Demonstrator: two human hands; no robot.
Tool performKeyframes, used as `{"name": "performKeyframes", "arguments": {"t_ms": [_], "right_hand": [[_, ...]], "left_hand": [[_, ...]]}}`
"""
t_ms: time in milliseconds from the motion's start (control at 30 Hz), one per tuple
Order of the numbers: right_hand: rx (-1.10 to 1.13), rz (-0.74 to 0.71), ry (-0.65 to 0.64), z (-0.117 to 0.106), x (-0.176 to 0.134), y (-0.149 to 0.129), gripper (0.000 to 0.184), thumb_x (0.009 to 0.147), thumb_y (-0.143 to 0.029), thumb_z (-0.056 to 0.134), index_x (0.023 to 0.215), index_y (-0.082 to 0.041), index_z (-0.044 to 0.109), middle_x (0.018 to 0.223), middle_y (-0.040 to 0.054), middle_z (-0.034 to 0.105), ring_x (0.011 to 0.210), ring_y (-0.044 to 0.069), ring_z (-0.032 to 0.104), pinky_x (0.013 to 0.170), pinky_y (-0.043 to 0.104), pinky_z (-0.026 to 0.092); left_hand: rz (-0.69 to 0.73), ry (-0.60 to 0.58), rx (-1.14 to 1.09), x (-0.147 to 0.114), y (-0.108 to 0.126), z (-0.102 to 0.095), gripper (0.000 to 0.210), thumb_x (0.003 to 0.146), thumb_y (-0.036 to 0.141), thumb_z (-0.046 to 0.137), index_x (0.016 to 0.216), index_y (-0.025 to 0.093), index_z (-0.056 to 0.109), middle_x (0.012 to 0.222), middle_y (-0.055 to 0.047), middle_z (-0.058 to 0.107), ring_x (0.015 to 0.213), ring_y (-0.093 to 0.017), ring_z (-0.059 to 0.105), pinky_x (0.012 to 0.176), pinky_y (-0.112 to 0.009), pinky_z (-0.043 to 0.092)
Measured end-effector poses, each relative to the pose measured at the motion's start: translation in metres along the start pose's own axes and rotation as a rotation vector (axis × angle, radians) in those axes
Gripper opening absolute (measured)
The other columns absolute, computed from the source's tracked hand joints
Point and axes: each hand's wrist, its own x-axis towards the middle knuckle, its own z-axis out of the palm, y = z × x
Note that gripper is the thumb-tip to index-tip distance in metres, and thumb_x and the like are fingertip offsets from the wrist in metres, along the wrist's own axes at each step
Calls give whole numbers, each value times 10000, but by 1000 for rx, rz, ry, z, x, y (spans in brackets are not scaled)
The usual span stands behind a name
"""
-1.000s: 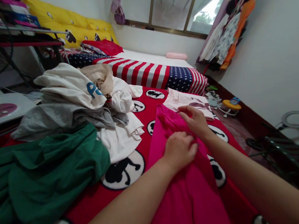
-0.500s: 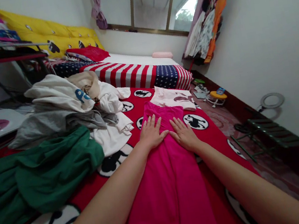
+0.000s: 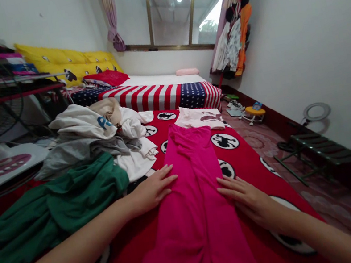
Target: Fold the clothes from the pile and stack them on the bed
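Observation:
Bright pink trousers [image 3: 192,210] lie stretched out lengthwise in front of me, waistband at the far end, with some creases down the legs. My left hand [image 3: 152,190] is at their left edge, fingers extended and fingertips touching the cloth. At the right edge, my right hand [image 3: 252,199] has its fingers stretched out, with the tips at the fabric. Neither hand grips anything. Beyond the waistband a pale pink shirt [image 3: 198,117] with a dark print lies flat. A green garment [image 3: 85,197] is bunched to the left of my left hand.
Under the clothes is a red cover [image 3: 253,167] with black-and-white round figures. White and grey clothes [image 3: 82,125] are heaped at left, beside a fan [image 3: 4,161]. A bed with a flag-pattern cover [image 3: 155,96] stands behind. A green folding stool [image 3: 324,148] is on the right.
Both hands have moved from the top of the trousers back toward me and apart, out to the two side edges. The waistband is now uncovered.

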Motion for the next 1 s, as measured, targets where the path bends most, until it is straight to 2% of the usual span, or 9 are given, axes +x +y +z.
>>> {"name": "performKeyframes", "arguments": {"t_ms": [233,400,533,633,700,733,800,867,1000], "right_hand": [[90,-229,-173,-12,-30,-44,555,880,-178,521,1392,-387,471,1525,32,379,1429,227,289,1151,521,252],[187,-308,-177,-7,-16,-66,532,854,-116,475,1322,-354,558,1408,45,536,1372,192,397,1166,491,217],[338,-210,-207,-31,-13,-87,475,838,-106,489,1216,-349,646,1249,26,664,1262,177,535,1150,404,298],[504,-51,-160,-55,2,-82,362,852,-144,499,1085,-313,719,1086,25,732,1085,192,652,1035,351,444],[705,97,-52,-66,31,-61,220,844,-241,554,948,-247,747,922,38,752,871,208,701,825,324,550],[835,176,10,-69,50,-45,180,824,-306,592,863,-214,741,825,37,743,750,204,695,703,306,561],[1004,358,293,-70,92,-9,174,724,-341,692,791,-180,699,752,31,720,646,182,661,588,273,533],[1112,618,558,-63,125,23,228,747,-382,652,850,-180,669,752,50,714,620,178,648,526,263,507],[1101,734,589,-30,136,51,442,711,-330,670,1112,-161,595,855,98,717,675,214,675,545,316,533]], "left_hand": [[112,-219,-172,-62,36,-36,482,680,143,738,1113,352,698,1530,-8,364,1436,-313,251,1150,-469,261],[237,-238,-244,-72,68,-25,379,760,112,619,1036,348,724,1421,-1,512,1371,-257,382,1173,-426,232],[239,-274,-414,-73,87,-34,264,799,145,578,951,298,730,1103,-19,703,1091,-213,601,1140,-398,284],[125,-266,-590,-52,87,-54,130,817,250,600,848,204,717,876,-41,714,859,-199,630,931,-332,456],[7,-187,-768,-18,75,-67,191,791,342,651,744,159,676,729,-30,673,716,-176,600,726,-278,481],[-70,-81,-876,3,66,-71,247,760,385,686,701,149,644,688,-19,646,664,-158,577,654,-255,462],[-226,250,-1058,49,41,-73,345,646,438,779,731,144,617,676,-1,624,621,-133,559,590,-224,429],[-421,432,-1225,85,17,-66,430,670,535,737,811,151,603,665,9,597,564,-103,534,528,-196,393],[-598,455,-1295,104,-11,-38,521,637,547,766,919,147,588,579,58,506,431,-52,418,431,-158,265]]}}
